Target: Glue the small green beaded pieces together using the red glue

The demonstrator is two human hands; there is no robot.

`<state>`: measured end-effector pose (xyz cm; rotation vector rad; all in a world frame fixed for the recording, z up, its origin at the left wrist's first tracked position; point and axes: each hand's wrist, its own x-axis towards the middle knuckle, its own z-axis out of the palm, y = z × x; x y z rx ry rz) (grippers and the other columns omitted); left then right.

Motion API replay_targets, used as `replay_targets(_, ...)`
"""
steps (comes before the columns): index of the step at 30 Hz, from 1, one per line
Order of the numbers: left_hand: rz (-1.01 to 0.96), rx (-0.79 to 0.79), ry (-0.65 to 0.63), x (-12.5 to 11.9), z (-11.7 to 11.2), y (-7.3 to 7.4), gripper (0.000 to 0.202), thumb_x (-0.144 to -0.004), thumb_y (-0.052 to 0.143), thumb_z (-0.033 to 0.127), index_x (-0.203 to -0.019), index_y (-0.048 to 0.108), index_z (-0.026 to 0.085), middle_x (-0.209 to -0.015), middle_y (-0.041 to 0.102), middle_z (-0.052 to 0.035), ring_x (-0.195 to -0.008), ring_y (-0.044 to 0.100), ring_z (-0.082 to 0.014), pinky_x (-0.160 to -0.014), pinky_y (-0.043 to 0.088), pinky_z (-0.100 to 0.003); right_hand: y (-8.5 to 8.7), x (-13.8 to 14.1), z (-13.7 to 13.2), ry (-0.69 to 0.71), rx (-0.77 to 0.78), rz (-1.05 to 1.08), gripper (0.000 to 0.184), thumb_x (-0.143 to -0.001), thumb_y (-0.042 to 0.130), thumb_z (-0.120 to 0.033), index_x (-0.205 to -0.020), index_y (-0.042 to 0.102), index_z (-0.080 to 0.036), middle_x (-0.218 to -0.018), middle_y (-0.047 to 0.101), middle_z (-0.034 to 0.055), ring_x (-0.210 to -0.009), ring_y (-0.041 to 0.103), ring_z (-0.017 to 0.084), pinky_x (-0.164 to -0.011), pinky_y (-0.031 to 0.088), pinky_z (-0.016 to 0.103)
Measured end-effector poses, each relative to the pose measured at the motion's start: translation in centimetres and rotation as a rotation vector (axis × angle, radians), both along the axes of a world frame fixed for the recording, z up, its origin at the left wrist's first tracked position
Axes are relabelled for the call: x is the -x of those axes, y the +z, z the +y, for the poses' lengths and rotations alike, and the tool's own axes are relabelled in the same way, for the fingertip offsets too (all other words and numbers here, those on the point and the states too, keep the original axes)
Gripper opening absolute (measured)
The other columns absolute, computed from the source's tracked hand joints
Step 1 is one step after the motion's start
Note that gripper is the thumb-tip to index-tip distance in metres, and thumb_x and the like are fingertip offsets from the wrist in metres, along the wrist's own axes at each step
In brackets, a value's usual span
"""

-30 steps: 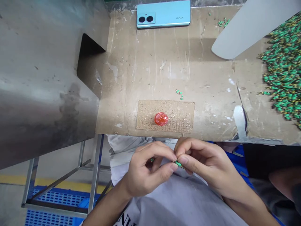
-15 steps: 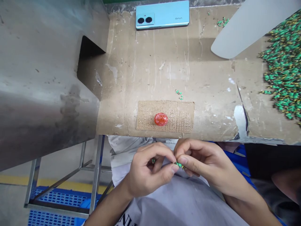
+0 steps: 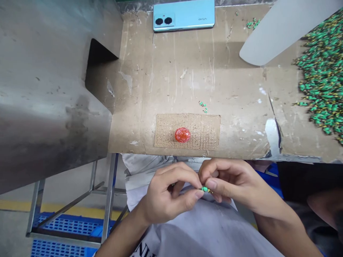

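Observation:
My left hand [image 3: 167, 194] and my right hand [image 3: 230, 184] meet over my lap, just below the table's front edge. Both pinch a small green part [image 3: 205, 189] between thumb and fingertips. More green shows inside my curled left fingers, too hidden to name. A red round button [image 3: 182, 135] sits on a rough brown pad [image 3: 203, 132] on the table straight ahead of my hands. A large heap of the same green parts [image 3: 321, 82] lies at the right edge of the table.
The cardboard-covered table [image 3: 235, 92] carries a light blue phone [image 3: 184, 15] at the back, a grey-white curved sheet [image 3: 278, 28] at the back right and two stray green parts [image 3: 203, 106]. A big metal chute [image 3: 45, 92] fills the left. A blue crate [image 3: 59, 235] lies on the floor.
Both hands have sunk slightly lower toward my lap, still pinching the green part. Nothing on the table has moved.

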<state>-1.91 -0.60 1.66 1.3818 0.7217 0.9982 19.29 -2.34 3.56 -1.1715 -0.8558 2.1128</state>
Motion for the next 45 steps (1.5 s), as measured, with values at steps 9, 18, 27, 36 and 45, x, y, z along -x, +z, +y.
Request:
replay_targets(9, 0.0, -0.103, -0.066, 0.0, 0.3, 0.3, 0.011, -0.095, 0.082, 0.025, -0.091, 0.074, 0.018, -0.086, 0.068, -0.0018, -0.06, 0.055, -0.0079, -0.049, 0.044, -0.017, -0.5, -0.5, 0.3, 0.119, 0.083, 0.17, 0.034, -0.092, 0.082, -0.048, -0.088, 0.072, -0.016, -0.065, 0.056, -0.0042, -0.047, 0.04, 0.004, -0.042, 0.033, 0.017)
replay_targets(18, -0.008, 0.013, -0.074, 0.1, -0.1, 0.2, 0.015, -0.089, 0.087, 0.021, -0.094, 0.074, 0.017, -0.089, 0.073, -0.003, -0.051, 0.046, -0.0049, -0.045, 0.04, -0.018, 0.0, -0.1, -0.1, 0.014, -0.084, 0.114, 0.023, -0.097, 0.078, -0.036, -0.087, 0.072, -0.016, -0.072, 0.061, -0.0016, -0.057, 0.045, 0.007, -0.052, 0.036, 0.021)
replay_targets(27, -0.014, 0.013, -0.068, 0.0, 0.0, 0.2, 0.011, -0.093, 0.082, 0.021, -0.095, 0.072, 0.018, -0.088, 0.073, -0.0035, -0.054, 0.051, -0.0063, -0.047, 0.041, -0.018, 0.5, 0.1, -0.6, -0.001, -0.23, -0.103, 0.027, -0.099, 0.075, -0.041, -0.084, 0.073, -0.019, -0.072, 0.065, 0.0002, -0.063, 0.052, 0.012, -0.058, 0.043, 0.024)
replay_targets(36, -0.031, 0.007, -0.063, -0.1, -0.1, 0.0, 0.016, -0.087, 0.087, 0.018, -0.095, 0.072, 0.018, -0.088, 0.074, -0.003, -0.049, 0.047, -0.0049, -0.045, 0.039, -0.019, 0.5, 0.1, -0.6, 0.002, -0.269, -0.151, 0.029, -0.099, 0.074, -0.042, -0.082, 0.072, -0.019, -0.073, 0.067, 0.0006, -0.064, 0.055, 0.012, -0.059, 0.044, 0.024)
replay_targets(45, 0.018, 0.02, -0.039, 0.1, 0.0, 0.3, 0.009, -0.089, 0.085, 0.021, -0.091, 0.076, 0.018, -0.087, 0.077, -0.0057, -0.056, 0.059, -0.0094, -0.044, 0.04, -0.019, 0.8, -0.5, -0.5, 0.075, -0.306, -0.23, 0.025, -0.101, 0.071, -0.041, -0.085, 0.073, -0.021, -0.073, 0.066, 0.0003, -0.066, 0.057, 0.013, -0.059, 0.045, 0.025)
